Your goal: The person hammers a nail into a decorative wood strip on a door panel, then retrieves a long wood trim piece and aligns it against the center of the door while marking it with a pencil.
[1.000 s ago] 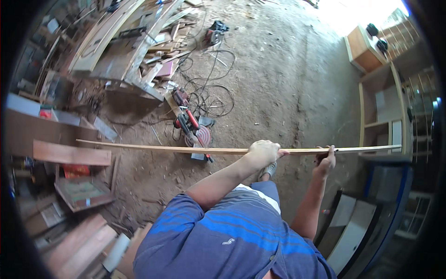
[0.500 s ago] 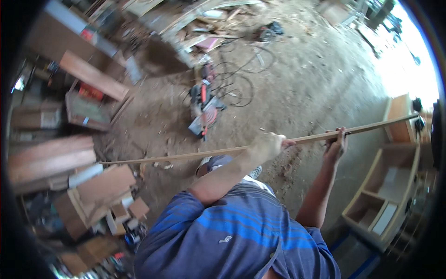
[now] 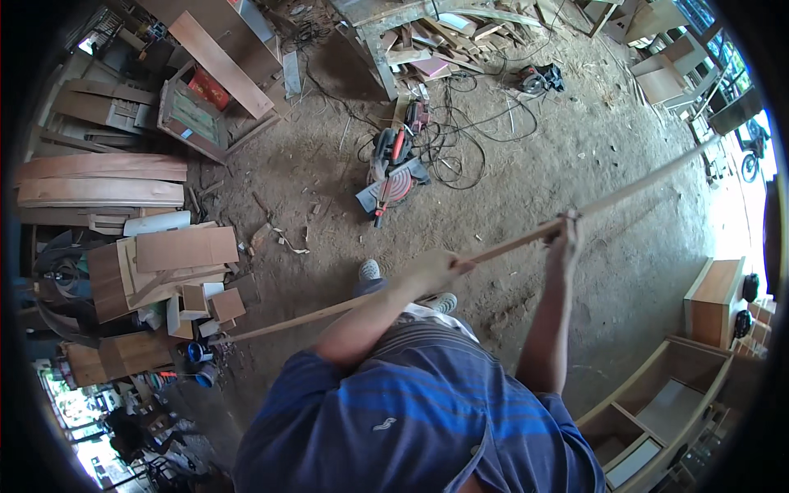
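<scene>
A long thin wooden strip runs slantwise across in front of my body, its left end nearer me and its right end farther away. My left hand is closed around its middle, with the forearm crossing over the strip. Farther along to the right, my right hand grips the same strip with bent fingers. The strip is held off the floor. Beyond my hands a mitre saw with a red handle stands on the ground, touched by neither hand.
Black cables lie coiled beside the saw. Wood offcuts are heaped under a bench at the back. Stacked boards and panels fill the left. A wooden drawer unit stands near right, with a small cabinet behind it.
The strip has swung: its right end is now farther away and its left end nearer me. Both hands still hold it. My view has shifted, showing more of the floor and my shoes.
</scene>
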{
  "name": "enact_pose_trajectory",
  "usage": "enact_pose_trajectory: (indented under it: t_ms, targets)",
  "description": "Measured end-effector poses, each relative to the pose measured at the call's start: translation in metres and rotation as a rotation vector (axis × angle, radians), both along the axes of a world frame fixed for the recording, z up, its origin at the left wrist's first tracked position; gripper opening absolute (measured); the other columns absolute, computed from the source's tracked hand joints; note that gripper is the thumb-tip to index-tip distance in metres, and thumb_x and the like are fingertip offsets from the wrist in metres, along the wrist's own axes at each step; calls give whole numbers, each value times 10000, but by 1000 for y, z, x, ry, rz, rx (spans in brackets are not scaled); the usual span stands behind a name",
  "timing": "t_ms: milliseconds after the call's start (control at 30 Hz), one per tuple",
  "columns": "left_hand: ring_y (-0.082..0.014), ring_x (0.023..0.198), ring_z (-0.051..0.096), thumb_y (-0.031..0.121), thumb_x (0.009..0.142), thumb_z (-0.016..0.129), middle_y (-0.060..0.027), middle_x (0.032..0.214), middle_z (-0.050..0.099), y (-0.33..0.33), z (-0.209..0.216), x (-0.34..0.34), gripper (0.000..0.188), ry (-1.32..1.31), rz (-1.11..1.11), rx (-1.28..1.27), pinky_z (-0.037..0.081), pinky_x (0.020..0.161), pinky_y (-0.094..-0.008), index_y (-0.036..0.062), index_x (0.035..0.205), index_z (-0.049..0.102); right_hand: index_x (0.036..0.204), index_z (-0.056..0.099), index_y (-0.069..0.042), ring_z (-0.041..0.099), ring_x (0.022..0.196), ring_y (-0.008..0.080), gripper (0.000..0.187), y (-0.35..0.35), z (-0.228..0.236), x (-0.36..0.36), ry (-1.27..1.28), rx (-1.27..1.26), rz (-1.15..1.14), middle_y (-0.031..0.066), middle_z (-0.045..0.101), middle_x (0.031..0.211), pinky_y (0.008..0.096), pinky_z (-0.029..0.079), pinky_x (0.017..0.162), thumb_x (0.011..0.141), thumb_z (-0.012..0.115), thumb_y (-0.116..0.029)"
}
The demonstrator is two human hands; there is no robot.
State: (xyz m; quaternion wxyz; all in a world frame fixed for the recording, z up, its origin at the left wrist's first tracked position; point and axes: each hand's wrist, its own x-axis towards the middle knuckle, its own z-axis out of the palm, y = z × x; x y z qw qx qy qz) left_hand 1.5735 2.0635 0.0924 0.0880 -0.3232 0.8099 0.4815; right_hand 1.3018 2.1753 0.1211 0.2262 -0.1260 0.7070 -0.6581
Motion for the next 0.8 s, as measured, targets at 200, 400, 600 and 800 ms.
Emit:
enact_pose_trajectory:
  t_ms: [200, 400, 600, 800]
  targets:
    - [-449, 905, 739, 793, 990, 467, -241, 860, 756, -21, -61, 95, 827, -233, 230, -24, 562, 818, -497, 42, 1024, 812, 1066, 603, -76, 623, 600, 132, 306, -61, -69, 82, -190, -40, 198, 144, 769, 803, 286, 457, 553, 1122, 557, -373]
    - [-461, 961, 741, 818, 968, 458, -264, 894, 756, -49, -69, 154, 852, -230, 384, 54, 574, 837, -530, 40, 935, 805, 1059, 615, -76, 640, 598, 113, 315, -100, -141, 137, -259, 175, 346, 129, 789, 845, 257, 438, 523, 1105, 599, -387]
    - [-494, 931, 734, 778, 976, 511, -284, 865, 744, -97, -145, 218, 823, -277, 458, -41, 570, 804, -552, 11, 898, 800, 1073, 669, 31, 697, 691, 135, 398, -158, -181, 173, -211, 408, 655, 95, 740, 857, 300, 554, 591, 1071, 675, -367]
    - [-473, 921, 747, 816, 945, 522, -275, 878, 751, -156, -194, 249, 839, -368, 501, -42, 580, 824, -550, 35, 955, 825, 969, 769, -43, 770, 856, 270, 439, -130, -221, 200, 208, 794, 1092, 128, 805, 985, 407, 591, 845, 934, 808, -479]
